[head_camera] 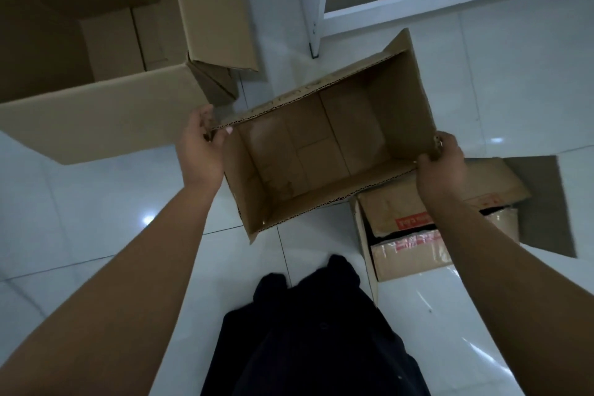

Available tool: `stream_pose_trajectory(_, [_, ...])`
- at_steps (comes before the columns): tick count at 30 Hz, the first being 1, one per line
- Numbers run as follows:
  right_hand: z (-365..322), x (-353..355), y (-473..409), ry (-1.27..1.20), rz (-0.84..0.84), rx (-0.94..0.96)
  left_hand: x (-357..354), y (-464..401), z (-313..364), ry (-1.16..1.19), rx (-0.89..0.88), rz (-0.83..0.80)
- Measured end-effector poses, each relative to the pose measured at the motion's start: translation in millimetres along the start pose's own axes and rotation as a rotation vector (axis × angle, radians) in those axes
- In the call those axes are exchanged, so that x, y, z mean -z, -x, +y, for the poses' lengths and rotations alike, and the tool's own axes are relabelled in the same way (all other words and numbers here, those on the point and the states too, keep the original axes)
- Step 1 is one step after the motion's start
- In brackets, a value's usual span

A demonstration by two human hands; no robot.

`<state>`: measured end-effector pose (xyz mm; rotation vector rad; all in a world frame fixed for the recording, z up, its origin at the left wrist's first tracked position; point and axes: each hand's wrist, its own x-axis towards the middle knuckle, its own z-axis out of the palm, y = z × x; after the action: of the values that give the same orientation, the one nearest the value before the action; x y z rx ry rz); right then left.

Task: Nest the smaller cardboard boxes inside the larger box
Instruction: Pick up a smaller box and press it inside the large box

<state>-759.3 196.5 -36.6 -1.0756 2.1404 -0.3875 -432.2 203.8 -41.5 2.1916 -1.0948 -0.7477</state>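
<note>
Head view: the small box point(321, 151), open at the top and empty, hangs tilted between the two hands, clear of the floor point(514, 74). The left hand point(202, 145) is closed over the box's left rim corner, thumb on the cut edge and fingers curled round the outside. The right hand point(442, 167) is closed over the opposite corner, thumb over the near rim and fingers wrapped round the far wall. Up and to the left of the left hand stands the big box point(106, 42), open, its near flap point(106, 119) folded out and reaching almost to that hand's knuckles. Just below the right hand lies a third box point(408, 254) on the tiles, flaps open, with red-printed tape across it. Beyond the small box is a white door frame point(318, 10). The person's dark trousers point(315, 331) fill the bottom, between the forearms.
</note>
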Motion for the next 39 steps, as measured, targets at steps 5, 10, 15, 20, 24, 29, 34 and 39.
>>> stream_pose_trajectory(5, [-30.4,45.7,29.2,-0.074,0.122,0.057,36.0,37.7,35.7,0.229,0.24,0.214])
stream_pose_trajectory(10, [-75.0,83.5,73.6,-0.159,0.275,0.064,86.6,63.8,77.7,0.466,0.356,0.297])
stream_pose_trajectory(15, [-125.2,100.1,122.6,-0.259,0.304,0.106,155.7,58.2,104.7,0.603,0.352,0.155])
stream_pose_trajectory(20, [-167.2,97.6,168.8,-0.374,0.293,0.201,226.2,35.1,103.8,0.479,0.205,-0.09])
stream_pose_trajectory(24, [-191.2,72.8,209.4,-0.353,0.203,0.299,282.6,27.3,98.4,0.318,-0.033,-0.081])
stream_pose_trajectory(29, [-222.5,29.6,238.7,-0.342,0.114,0.401,346.6,6.3,75.8,0.129,-0.148,-0.046])
stream_pose_trajectory(34, [-258.3,-11.5,242.9,-0.368,0.083,0.427,379.0,-27.0,53.5,0.102,-0.146,0.055])
stream_pose_trajectory(39, [-302.8,-39.7,221.3,-0.341,0.065,0.446,390.7,-77.1,47.6,0.146,-0.082,0.103])
